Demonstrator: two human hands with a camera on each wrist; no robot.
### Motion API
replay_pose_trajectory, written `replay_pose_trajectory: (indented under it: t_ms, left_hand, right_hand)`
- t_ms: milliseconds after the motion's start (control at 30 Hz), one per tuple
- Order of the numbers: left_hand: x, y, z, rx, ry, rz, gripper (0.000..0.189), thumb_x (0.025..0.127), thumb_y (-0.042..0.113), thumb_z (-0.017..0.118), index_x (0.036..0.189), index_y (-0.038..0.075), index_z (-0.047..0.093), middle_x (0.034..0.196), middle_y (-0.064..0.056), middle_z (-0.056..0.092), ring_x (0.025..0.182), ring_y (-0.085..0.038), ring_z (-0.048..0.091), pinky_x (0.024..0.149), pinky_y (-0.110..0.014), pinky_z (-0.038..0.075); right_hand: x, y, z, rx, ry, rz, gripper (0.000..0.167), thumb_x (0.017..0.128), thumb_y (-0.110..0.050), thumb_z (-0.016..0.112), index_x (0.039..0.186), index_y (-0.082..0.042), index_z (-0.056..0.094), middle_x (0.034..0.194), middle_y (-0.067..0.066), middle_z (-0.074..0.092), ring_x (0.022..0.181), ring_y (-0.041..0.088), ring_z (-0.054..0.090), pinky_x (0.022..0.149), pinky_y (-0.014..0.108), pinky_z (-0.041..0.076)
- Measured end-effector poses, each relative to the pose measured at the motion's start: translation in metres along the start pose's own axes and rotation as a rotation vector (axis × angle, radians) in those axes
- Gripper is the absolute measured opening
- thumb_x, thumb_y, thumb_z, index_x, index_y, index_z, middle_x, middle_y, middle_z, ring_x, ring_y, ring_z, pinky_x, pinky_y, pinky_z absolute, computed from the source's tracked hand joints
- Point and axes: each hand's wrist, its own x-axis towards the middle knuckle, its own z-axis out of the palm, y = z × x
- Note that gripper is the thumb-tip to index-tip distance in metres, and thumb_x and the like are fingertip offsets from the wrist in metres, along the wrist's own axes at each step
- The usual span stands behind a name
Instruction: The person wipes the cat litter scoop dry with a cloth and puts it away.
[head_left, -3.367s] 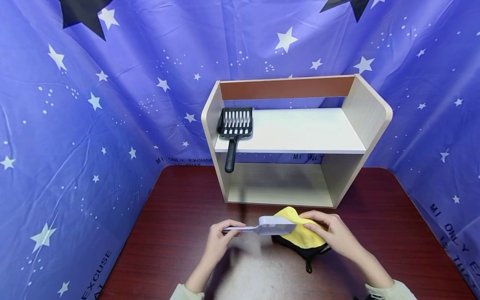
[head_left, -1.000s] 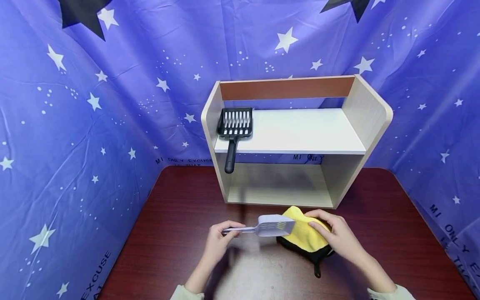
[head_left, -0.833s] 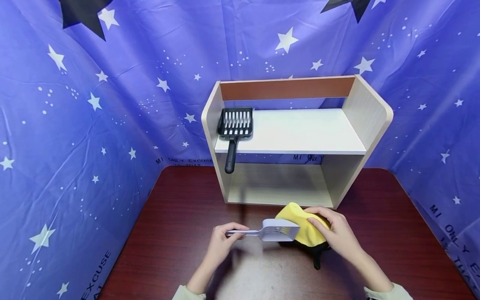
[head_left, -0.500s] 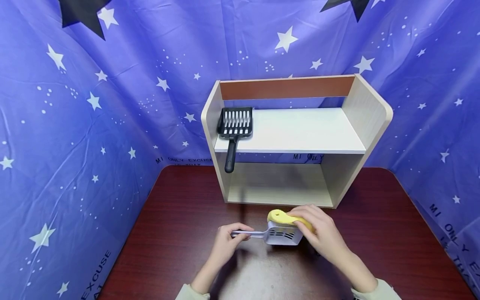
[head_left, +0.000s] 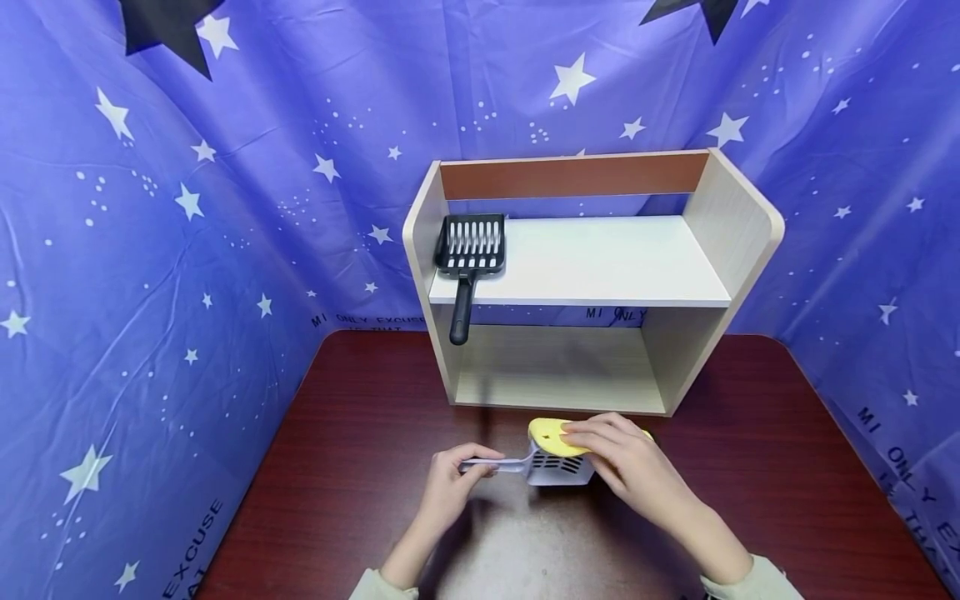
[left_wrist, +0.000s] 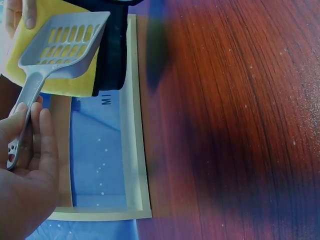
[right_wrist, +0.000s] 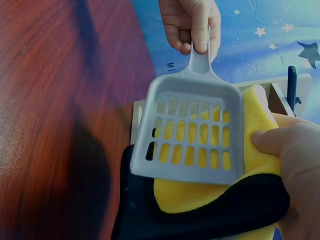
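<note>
My left hand [head_left: 447,487] pinches the handle of a pale grey litter scoop [head_left: 566,477], held over the table with its slotted bottom turned toward the head view. In the left wrist view, thumb and fingers close on the handle [left_wrist: 34,86]. My right hand [head_left: 633,467] grips a yellow cloth with a black border [head_left: 546,433] and lays it along the scoop's upper far side. Through the slots in the right wrist view, yellow cloth [right_wrist: 187,202] shows behind the scoop [right_wrist: 195,90]. The right thumb [right_wrist: 265,142] presses the cloth close to the scoop's side wall.
A two-tier wooden shelf [head_left: 600,287] stands at the back of the dark red table [head_left: 360,417]. On its upper board, at the left, lies a black slotted scoop [head_left: 462,312] with its handle over the front edge. Blue starry curtains [head_left: 247,208] surround the table.
The right hand has carried the cloth leftward, from the scoop's open end to its upper far side. The scoop has tilted, bringing its slots into view, and the left hand has shifted slightly right.
</note>
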Motion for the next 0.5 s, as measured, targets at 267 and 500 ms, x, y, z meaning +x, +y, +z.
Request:
replay_pose_trajectory:
  t_ms: [267, 500]
  left_hand:
    - [0.0, -0.001, -0.003, 0.013, 0.029, 0.018, 0.01, 0.087, 0.004, 0.071, 0.095, 0.0, 0.076, 0.084, -0.017, 0.076, 0.071, 0.002, 0.064, 0.064, -0.018, 0.057]
    - [0.001, -0.002, -0.008, 0.021, 0.05, 0.023, 0.01, 0.088, 0.004, 0.07, 0.095, 0.0, 0.076, 0.085, -0.017, 0.076, 0.071, 0.002, 0.064, 0.063, -0.021, 0.057]
  right_hand:
    - [-0.007, 0.005, -0.003, 0.031, 0.023, 0.035, 0.038, 0.078, 0.002, 0.072, 0.112, -0.017, 0.073, 0.12, -0.002, 0.071, 0.109, 0.016, 0.061, 0.103, 0.011, 0.036]
    - [-0.013, 0.007, -0.007, 0.023, 0.066, 0.081, 0.049, 0.078, 0.008, 0.071, 0.118, -0.02, 0.071, 0.118, -0.004, 0.072, 0.105, 0.013, 0.062, 0.1, 0.01, 0.039]
